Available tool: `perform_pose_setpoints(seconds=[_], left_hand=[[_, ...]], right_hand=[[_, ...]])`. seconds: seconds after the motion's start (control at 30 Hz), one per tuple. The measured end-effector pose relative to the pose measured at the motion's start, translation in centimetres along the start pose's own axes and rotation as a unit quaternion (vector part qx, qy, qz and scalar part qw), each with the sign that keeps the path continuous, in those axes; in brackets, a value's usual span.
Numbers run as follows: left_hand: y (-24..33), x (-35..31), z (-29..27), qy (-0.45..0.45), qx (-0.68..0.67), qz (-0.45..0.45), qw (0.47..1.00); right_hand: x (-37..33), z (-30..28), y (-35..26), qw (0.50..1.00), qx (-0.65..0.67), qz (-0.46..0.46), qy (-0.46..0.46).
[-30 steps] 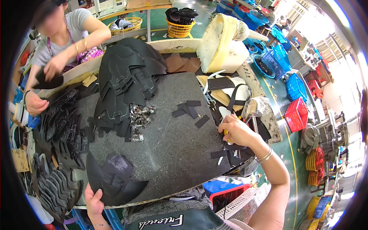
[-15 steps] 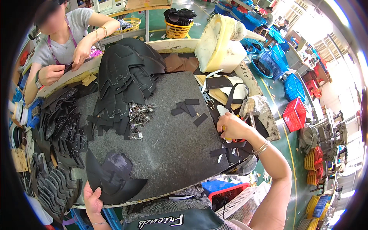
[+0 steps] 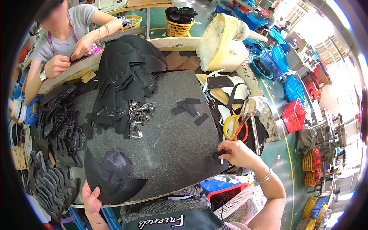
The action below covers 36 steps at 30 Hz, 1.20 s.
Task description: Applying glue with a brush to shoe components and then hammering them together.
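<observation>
At the table's near left edge my left hand (image 3: 92, 197) grips a black leather shoe upper piece (image 3: 128, 190), thumb on top. It lies partly on the worktable (image 3: 168, 153), with a scuffed grey patch on its tongue-like part. My right hand (image 3: 240, 154), at the right front corner, pinches a small black strip (image 3: 218, 155) between thumb and fingers, just above other dark pieces (image 3: 213, 165). Beyond that hand rest scissors (image 3: 230, 130) with yellow and red-orange handles. Several loose black strips (image 3: 188, 106) lie mid-table, and a pile of small metal buckles (image 3: 138, 115) is left of them.
Stacked black uppers (image 3: 128, 73) cover the far left, with more cut pieces (image 3: 63, 122) along the left edge. A cream glue container (image 3: 220, 46) stands at the far right, near a hammer (image 3: 254, 130). Across the table, a co-worker's hands (image 3: 57, 66) handle something small.
My right hand has drawn back from the scissors toward me and now pinches a small black strip; the scissors' handles are uncovered. My left hand stays on the upper piece.
</observation>
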<state>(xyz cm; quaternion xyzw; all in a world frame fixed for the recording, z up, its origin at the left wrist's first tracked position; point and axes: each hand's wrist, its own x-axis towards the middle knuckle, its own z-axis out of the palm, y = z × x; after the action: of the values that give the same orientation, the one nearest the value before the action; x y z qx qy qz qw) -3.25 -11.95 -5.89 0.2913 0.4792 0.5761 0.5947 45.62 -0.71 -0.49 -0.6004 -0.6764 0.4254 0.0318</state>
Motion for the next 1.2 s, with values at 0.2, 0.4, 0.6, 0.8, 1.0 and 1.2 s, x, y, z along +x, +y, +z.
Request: perform_pose_setpoints(seconds=[0.2,0.4,0.6,0.8,1.0,1.2], left_hand=[[0.0,0.0,0.0,-0.004,-0.005,-0.003,1.0],[-0.3,-0.2,-0.6,0.001,-0.003,-0.005,1.0],[-0.1,-0.1,-0.6,-0.002,-0.002,-0.011,1.0],[-0.1,0.2,-0.3,-0.008,0.011,-0.013,1.0],[0.0,-0.1,-0.6,0.004,0.008,-0.014,1.0],[-0.2,0.2,-0.8,-0.006,0.004,-0.021,1.0]], right_hand=[[1.3,-0.5,0.3,0.985,-0.032,-0.074,0.151],[3.5,0.4,1.1,0.972,-0.002,-0.013,0.233],[4.3,-0.8,1.1,0.931,0.232,-0.034,0.279],[5.9,-1.8,-1.2,0.952,0.117,-0.126,0.253],[3.0,-1.8,1.9,0.957,-0.106,0.016,0.269],[3.9,-1.5,5.6,0.952,0.078,0.038,0.292]])
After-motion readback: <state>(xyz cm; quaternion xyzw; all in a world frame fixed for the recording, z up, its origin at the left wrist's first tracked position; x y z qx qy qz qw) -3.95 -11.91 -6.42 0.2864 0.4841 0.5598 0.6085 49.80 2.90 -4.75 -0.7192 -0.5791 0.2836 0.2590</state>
